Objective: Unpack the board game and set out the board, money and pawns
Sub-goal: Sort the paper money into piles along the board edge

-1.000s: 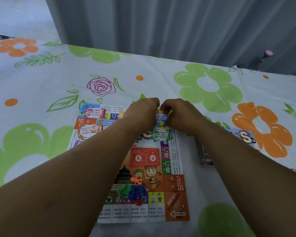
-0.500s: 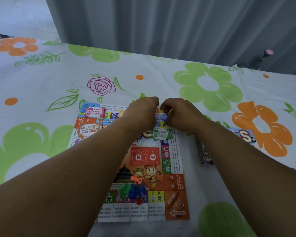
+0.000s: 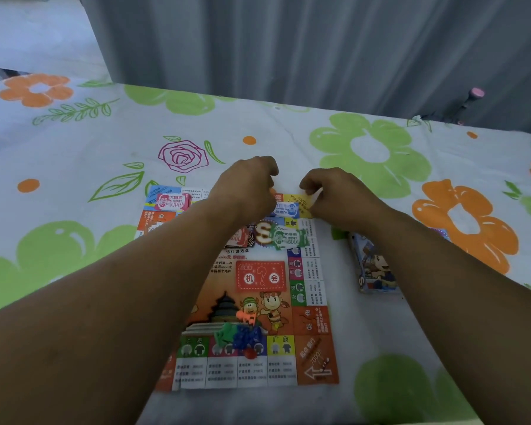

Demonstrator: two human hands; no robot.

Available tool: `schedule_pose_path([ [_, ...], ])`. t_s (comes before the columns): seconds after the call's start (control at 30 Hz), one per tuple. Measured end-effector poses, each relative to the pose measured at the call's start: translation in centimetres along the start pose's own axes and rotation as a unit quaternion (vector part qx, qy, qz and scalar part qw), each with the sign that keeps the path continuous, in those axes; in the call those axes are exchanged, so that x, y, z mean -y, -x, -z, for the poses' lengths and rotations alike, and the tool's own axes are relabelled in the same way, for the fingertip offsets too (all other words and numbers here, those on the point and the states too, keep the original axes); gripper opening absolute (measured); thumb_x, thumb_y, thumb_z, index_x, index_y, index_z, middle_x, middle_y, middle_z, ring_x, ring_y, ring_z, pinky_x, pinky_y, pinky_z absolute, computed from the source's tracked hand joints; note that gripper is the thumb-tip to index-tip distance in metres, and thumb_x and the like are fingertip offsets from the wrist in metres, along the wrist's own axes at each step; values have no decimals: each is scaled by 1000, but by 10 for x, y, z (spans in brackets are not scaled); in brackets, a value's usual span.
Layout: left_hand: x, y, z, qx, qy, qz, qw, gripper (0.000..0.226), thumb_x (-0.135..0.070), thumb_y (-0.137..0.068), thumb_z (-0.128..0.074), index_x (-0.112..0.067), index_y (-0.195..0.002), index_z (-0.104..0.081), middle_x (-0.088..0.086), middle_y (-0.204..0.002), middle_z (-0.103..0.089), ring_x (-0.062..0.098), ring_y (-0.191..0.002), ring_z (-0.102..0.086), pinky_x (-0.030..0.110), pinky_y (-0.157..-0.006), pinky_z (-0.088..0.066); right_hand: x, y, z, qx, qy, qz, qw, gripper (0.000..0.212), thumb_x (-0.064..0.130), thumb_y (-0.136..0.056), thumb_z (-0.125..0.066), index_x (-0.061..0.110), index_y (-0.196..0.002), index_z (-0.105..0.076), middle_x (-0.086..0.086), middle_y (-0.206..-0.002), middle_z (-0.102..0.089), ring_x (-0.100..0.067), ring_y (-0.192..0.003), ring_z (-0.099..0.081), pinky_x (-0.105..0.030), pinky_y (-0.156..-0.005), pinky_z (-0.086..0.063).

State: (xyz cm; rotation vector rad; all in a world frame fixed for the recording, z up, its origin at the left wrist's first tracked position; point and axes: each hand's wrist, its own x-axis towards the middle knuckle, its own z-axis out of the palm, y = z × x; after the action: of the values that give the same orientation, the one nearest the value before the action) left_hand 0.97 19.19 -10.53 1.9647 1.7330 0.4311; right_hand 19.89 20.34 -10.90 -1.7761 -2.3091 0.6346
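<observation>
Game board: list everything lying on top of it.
On the game board: pink money at the far left corner, blue money, green money, and a pawn cluster near you. The left forearm hides the board's left middle.

A counter (image 3: 288,124) draped in a white cloth (image 3: 74,167) printed with green and orange flowers carries a paper game board (image 3: 258,302), spread flat toward its 6 o'clock side. A small illustrated game box (image 3: 374,268) lies on the cloth just beside the board, at its 3 o'clock.
</observation>
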Motion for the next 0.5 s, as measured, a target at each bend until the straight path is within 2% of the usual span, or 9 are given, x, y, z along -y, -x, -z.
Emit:
schedule_pose_path([
  [0.13, -1, 12, 12, 11, 20, -1, 1000, 44, -1, -80, -54, -17, -120, -62, 0, -114, -69, 21, -106, -61, 39, -90, -53, -1, 15, 4, 14, -3, -11, 1000, 41, -2, -79, -66, 17, -115, -65, 1, -110, -66, -14, -84, -57, -25, -70, -39],
  [0.27, 0, 22, 11, 54, 0, -13, 998, 38, -2, -80, -55, -19, -112, -66, 2, -111, -69, 21, -101, -63, 39, -87, -55, 5, 29, 0, 49, 7, -2, 999, 43, 4, -79, -71, 20, -118, -63, 4, -113, -65, -13, -85, -57, -24, -72, -39],
  [0.33, -1, 25, 6, 86, -20, -23, 996, 39, -3, -80, -62, -19, -115, -64, 1, -112, -67, 22, -102, -62, 40, -89, -54, 9, 34, -3, 58, 25, 8, 998, 44, 8, -79, -73, 21, -119, -61, 6, -115, -64, -14, -88, -56, -25, -75, -38],
  [0.43, -5, 29, -5, 120, -55, -43, 990, 47, -6, -79, -69, -18, -123, -59, 0, -118, -63, 23, -106, -59, 38, -91, -52, 14, 42, -5, 57, 54, 19, 997, 41, 11, -79, -73, 21, -117, -60, 5, -116, -63, -19, -99, -58, -32, -80, -46],
  [0.5, -7, 29, -11, 128, -80, -55, 987, 47, -9, -80, -70, -18, -125, -58, 2, -121, -62, 23, -108, -58, 37, -90, -51, 16, 45, -6, 56, 75, 26, 995, 39, 14, -80, -73, 22, -115, -59, 5, -116, -62, -19, -100, -57, -35, -83, -48],
])
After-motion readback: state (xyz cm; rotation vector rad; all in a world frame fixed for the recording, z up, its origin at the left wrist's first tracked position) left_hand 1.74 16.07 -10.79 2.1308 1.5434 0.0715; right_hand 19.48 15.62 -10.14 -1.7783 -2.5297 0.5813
